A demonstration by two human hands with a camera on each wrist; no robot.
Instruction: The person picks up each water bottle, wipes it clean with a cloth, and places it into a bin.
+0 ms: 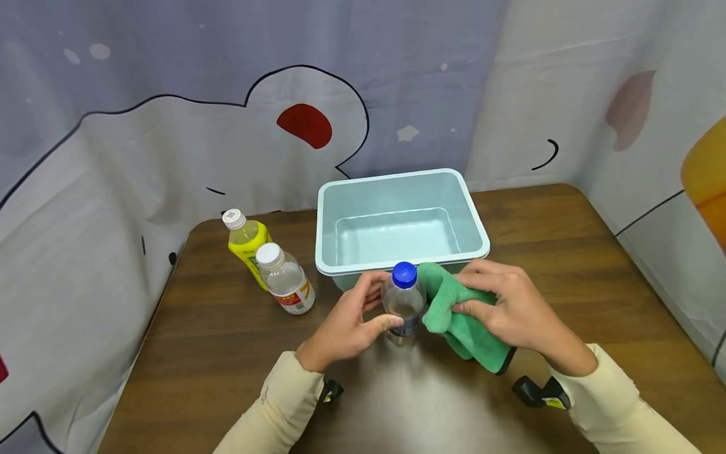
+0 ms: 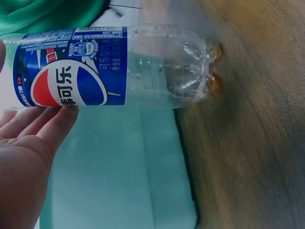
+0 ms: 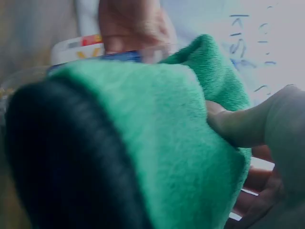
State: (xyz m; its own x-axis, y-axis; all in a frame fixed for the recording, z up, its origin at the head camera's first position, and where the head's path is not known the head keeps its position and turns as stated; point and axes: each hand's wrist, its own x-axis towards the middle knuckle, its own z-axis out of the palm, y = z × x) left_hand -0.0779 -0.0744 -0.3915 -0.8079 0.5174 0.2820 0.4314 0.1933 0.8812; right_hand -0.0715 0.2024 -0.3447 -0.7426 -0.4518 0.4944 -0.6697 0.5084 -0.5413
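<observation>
1. A brown wood-grain surface (image 1: 227,366) fills the lower view, with a patterned curtain (image 1: 170,50) hanging behind it and along both sides.
2. A pale blue tub (image 1: 479,246) sits toward the back; a yellow-labelled bottle (image 1: 244,243) and a clear white-capped bottle (image 1: 286,280) stand to its left, the second partly covering the first.
3. The blue-capped bottle (image 1: 404,296) is upright in front of the tub; whether its base touches the surface is hard to tell.
4. The right wrist view is blurred, and the green cloth (image 1: 465,328) hides most of that bottle there. Both cream sleeves are cut off by the lower edge.
5. The left hand (image 1: 348,328) grips the blue-capped bottle, thumb in front, fingers behind.
6. The right hand (image 1: 516,309) pinches the cloth beside the bottle, thumb below the fingers.
</observation>
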